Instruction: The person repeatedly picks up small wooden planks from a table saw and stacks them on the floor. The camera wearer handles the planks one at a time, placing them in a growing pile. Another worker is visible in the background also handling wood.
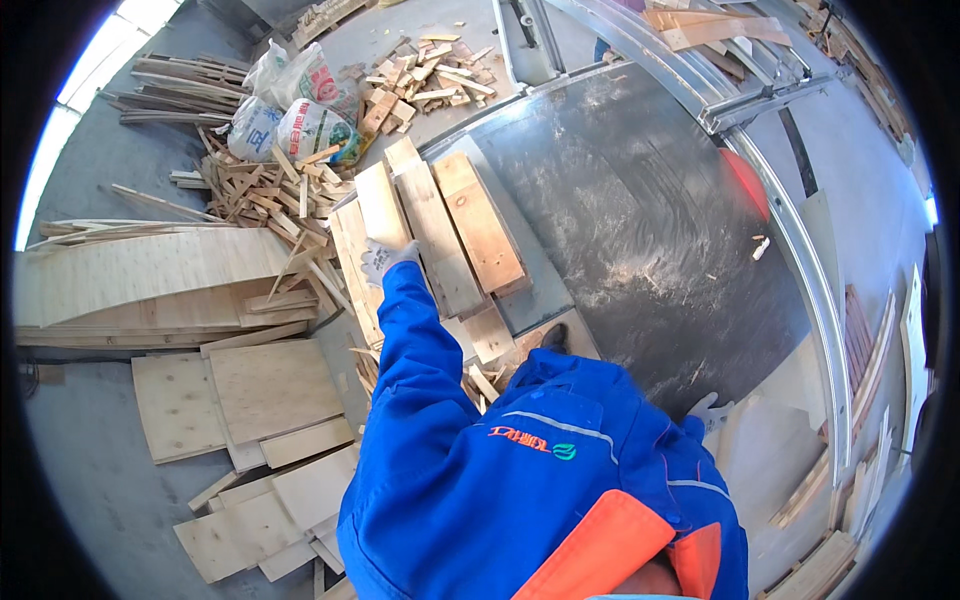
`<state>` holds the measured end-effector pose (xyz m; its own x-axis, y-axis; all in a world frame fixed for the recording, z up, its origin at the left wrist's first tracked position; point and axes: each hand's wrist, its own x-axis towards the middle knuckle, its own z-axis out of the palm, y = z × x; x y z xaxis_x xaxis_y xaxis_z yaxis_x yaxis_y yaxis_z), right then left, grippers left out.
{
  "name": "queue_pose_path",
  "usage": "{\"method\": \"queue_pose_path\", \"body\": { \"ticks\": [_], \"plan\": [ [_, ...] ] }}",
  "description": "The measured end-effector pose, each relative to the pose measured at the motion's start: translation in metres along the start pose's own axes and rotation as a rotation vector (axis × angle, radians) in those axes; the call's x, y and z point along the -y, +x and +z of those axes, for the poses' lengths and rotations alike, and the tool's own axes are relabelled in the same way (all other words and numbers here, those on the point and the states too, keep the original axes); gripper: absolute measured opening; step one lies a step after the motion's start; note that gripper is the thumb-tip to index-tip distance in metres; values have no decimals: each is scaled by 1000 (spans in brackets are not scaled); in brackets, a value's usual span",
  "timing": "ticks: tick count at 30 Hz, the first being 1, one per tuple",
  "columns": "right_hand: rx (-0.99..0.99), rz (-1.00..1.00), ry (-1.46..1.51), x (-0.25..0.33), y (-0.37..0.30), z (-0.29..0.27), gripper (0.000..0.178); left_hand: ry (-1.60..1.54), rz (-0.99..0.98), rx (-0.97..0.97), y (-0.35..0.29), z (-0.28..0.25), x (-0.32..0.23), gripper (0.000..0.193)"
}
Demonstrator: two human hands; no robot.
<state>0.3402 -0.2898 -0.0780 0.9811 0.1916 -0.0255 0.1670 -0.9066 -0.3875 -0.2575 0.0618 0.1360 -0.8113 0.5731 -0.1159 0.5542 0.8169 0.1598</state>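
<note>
My left hand (pixel 380 260), in a light grey work glove, grips the near end of a pale wooden board (pixel 380 205) on top of a stack at the table's left side. Under and beside it lie more boards: a long one (pixel 362 268) on the left, a greyish plank (pixel 437 235) and a knotty, more orange plank (pixel 478 220) on the right. My right hand (pixel 708 412), also gloved, rests by the near right edge of the black table (pixel 620 200), fingers apart and holding nothing.
A metal rail (pixel 800 250) runs along the table's far and right sides; a red disc part (pixel 745 185) shows beside it. Left of the stack lie heaped wood offcuts (pixel 265 190), filled plastic sacks (pixel 315 130) and plywood sheets (pixel 275 385). A shoe (pixel 555 338) shows beside the table.
</note>
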Motion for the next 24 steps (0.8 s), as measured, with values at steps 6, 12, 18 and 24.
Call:
{"method": "queue_pose_path", "body": {
  "ticks": [6,12,18,24],
  "plan": [
    [-27,-16,-62,7,-4,-8,67,82,14,34,17,0,-15,114],
    [-13,-28,-48,14,-5,-10,66,-45,135,191,104,10,55,105],
    [-32,25,-95,12,-11,-9,65,-70,281,-274,38,-100,59,88],
    [-148,-67,-17,5,-10,0,65,-339,904,-471,-31,-86,4,80]
  ]
}}
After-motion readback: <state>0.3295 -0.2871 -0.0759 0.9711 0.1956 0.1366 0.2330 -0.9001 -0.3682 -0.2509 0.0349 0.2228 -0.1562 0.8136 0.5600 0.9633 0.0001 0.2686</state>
